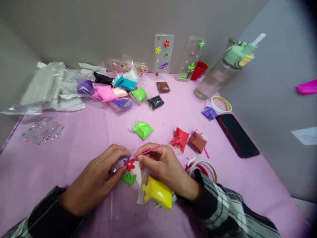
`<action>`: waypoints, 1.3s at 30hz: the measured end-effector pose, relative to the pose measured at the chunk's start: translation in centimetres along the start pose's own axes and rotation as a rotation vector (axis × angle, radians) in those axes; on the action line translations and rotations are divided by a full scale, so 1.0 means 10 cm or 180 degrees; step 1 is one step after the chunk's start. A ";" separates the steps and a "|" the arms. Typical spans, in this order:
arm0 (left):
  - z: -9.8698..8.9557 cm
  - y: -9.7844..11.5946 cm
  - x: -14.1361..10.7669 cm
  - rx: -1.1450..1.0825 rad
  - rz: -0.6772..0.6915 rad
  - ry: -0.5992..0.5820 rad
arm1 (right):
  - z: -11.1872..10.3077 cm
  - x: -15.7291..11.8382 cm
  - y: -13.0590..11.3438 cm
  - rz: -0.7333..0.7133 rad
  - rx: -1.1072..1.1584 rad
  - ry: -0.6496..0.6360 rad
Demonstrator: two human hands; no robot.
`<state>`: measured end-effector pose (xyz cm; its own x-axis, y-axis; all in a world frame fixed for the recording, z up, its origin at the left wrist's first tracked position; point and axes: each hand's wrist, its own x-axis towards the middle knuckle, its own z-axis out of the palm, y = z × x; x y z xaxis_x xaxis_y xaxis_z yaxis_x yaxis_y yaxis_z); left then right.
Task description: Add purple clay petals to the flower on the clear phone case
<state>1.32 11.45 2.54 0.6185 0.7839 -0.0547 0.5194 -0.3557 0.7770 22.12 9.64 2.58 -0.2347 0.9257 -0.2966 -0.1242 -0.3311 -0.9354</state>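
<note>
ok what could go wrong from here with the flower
The pink tool in the right hand points right at the top of the red flower, so a slip might dent a petal. The left hand has fingers close beside the petals and could smudge them. The yellow packet lies by the right wrist and could get nudged into the green leaves.
</note>
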 end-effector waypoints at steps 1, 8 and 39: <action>0.00 0.00 0.00 0.0003 0.0009 0.0009 | 0.00 0.00 0.00 -0.0010 -0.0010 0.0006; 0.01 0.00 0.01 0.0005 0.0008 0.0012 | 0.00 0.00 0.02 -0.0054 -0.0038 0.0028; 0.02 -0.06 0.01 -0.0082 0.0046 0.0066 | -0.03 0.05 -0.02 -0.0021 0.0253 0.0261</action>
<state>1.17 11.63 1.96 0.6135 0.7891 -0.0304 0.4950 -0.3542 0.7935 22.27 10.24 2.53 -0.1544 0.9387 -0.3082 -0.2024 -0.3354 -0.9201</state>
